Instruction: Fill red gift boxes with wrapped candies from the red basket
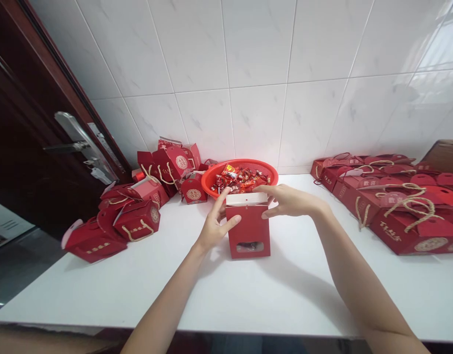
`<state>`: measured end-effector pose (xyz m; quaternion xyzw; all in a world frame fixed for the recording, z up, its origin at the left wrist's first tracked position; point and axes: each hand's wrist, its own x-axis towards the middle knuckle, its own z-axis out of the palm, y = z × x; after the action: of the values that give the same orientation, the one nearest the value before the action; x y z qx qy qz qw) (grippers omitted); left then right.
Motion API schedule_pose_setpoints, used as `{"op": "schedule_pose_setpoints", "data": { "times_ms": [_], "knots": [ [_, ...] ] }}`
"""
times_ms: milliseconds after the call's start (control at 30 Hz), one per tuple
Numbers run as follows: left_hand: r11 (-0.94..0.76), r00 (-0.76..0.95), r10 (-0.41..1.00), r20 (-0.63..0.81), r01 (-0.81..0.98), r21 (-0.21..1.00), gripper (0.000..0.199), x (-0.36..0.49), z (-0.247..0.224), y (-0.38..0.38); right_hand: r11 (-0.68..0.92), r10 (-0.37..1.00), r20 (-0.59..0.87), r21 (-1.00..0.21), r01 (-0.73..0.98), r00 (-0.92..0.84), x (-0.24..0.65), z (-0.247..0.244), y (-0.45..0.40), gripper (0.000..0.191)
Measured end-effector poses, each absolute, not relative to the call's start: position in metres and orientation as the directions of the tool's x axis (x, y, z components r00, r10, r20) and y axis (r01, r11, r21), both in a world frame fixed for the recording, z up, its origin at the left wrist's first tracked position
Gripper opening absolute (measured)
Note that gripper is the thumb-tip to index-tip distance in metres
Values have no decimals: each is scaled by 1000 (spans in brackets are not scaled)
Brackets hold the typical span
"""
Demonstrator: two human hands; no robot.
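Note:
A tall red paper gift box (248, 228) stands upright in front of me, with a cut-out window low on its near face and a pale flap showing at its top. My left hand (214, 227) grips the box's upper left side, thumb across the front and fingers toward the back. At the upper right edge, my right hand (287, 200) has its thumb on the front corner while its index finger reaches over the top. Just behind the box is an orange-red plastic basket (272, 183) holding wrapped candies (244, 178). The box's far side and some fingertips are hidden.
Several red boxes with rope handles (137, 223) are heaped on the left of the white table (145, 290). More red boxes (392, 211) stand in rows at the right. A tiled wall (256, 59) runs behind, and a dark door (45, 128) is at the left.

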<state>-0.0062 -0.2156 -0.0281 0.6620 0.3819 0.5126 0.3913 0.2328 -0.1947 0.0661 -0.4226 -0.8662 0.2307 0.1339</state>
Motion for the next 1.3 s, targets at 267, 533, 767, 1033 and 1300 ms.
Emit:
{"op": "schedule_pose_setpoints", "data": {
  "times_ms": [267,533,767,1033,1300],
  "knots": [
    [-418,64,908,414,116,901,55,-3,-33,-217,656,700,157,-527,541,-696,221,62,-192,18],
    [-493,-4,865,501,174,852,32,0,-40,-213,615,739,159,-555,560,-654,221,50,-183,41],
    [-510,25,859,512,142,848,39,-3,-42,-213,574,772,340,-735,360,-536,215,2,-198,26],
    [-463,70,887,457,122,878,60,9,-43,-226,498,866,459,-823,274,-198,232,-14,-258,31],
    [-376,246,916,317,246,894,46,12,-50,-224,264,538,554,-826,497,635,382,14,-369,31]
  ]
}}
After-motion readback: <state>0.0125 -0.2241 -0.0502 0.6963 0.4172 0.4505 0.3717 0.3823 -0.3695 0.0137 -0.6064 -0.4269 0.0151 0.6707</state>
